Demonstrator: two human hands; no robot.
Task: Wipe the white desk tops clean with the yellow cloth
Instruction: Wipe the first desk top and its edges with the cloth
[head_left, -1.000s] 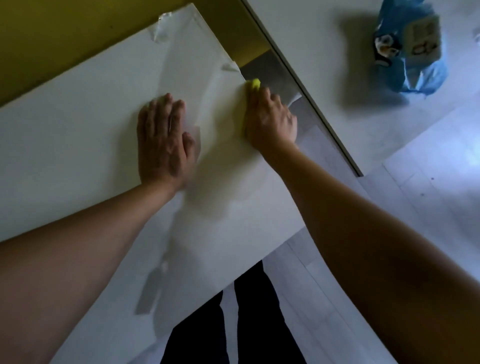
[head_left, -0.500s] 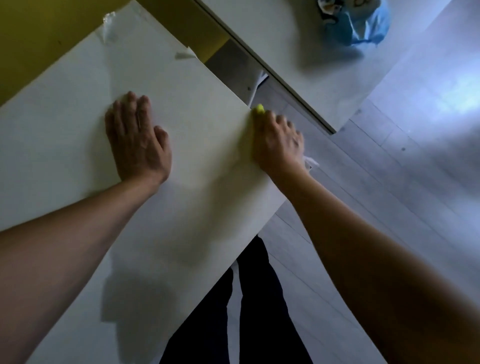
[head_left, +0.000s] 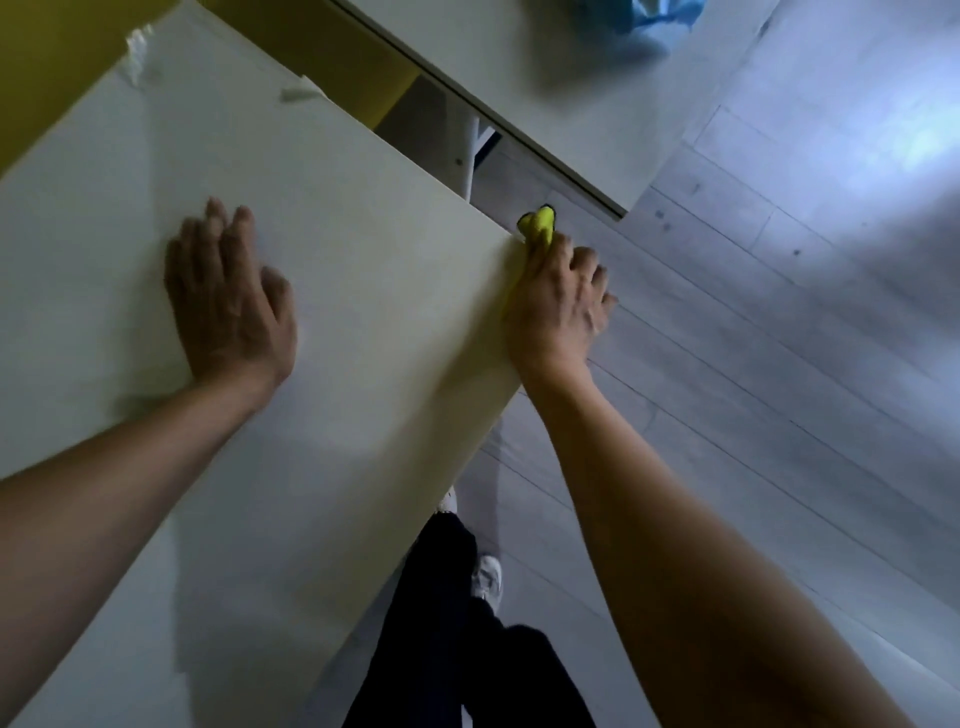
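With the left hand (head_left: 228, 306) flat on the desk (head_left: 363, 260), the right hand (head_left: 558, 306) grips the cloth (head_left: 540, 224) at its edge, the second desk (head_left: 519, 78) seemingly unwiped.

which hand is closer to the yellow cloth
Right. The right hand grips the yellow cloth at the near desk top's right edge; the left hand lies flat on the surface, well left of it.

Our left hand (head_left: 228, 306) lies flat, fingers straight, mid-left of frame; our right hand (head_left: 558, 306), center-right, has fingers curled, both arms extended.
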